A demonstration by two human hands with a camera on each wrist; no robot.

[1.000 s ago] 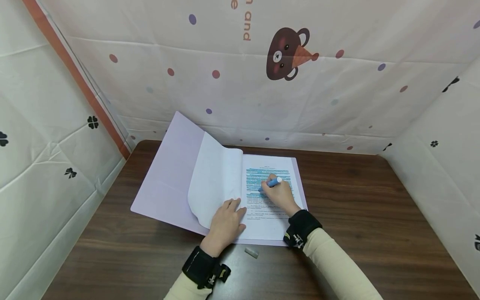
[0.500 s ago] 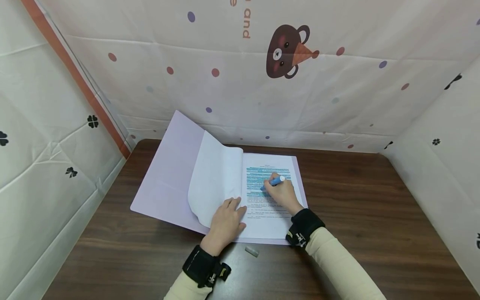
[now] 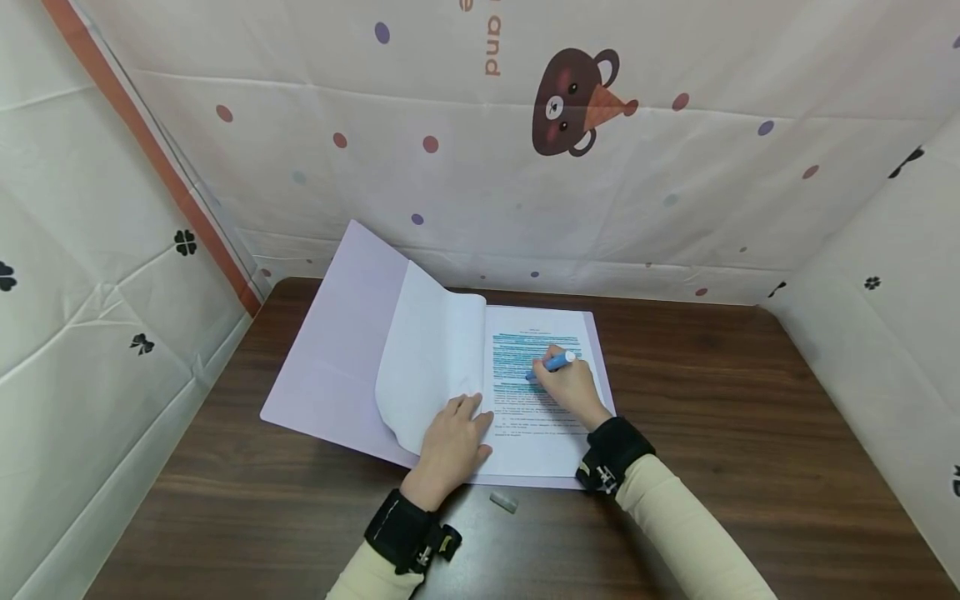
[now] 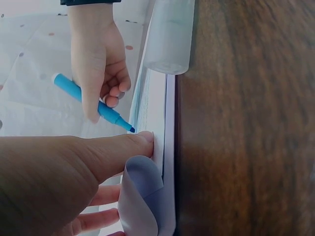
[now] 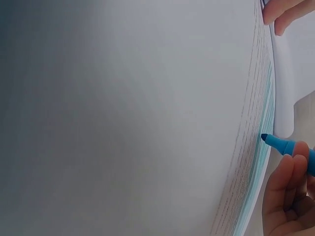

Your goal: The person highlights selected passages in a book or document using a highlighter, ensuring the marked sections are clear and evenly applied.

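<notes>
My right hand pinches a blue marker pen, tilted over the printed page of an open lilac folder. The dark tip meets the text about mid-page, at the lower edge of the lines coloured blue, as the right wrist view shows with the pen. Spread fingers of my left hand rest by the fold, on the turned-back white sheets and the printed page's left margin. In the left wrist view, the left thumb lies on the paper near the pen tip.
A small grey translucent cylinder lies on the dark wooden table, just in front of the folder. Patterned white cloth hangs behind the table and along both sides. The folder's left cover reaches toward the back cloth.
My right hand has slid a little to the right with the marker pen, along a line of text. The left hand stays in place on the paper.
</notes>
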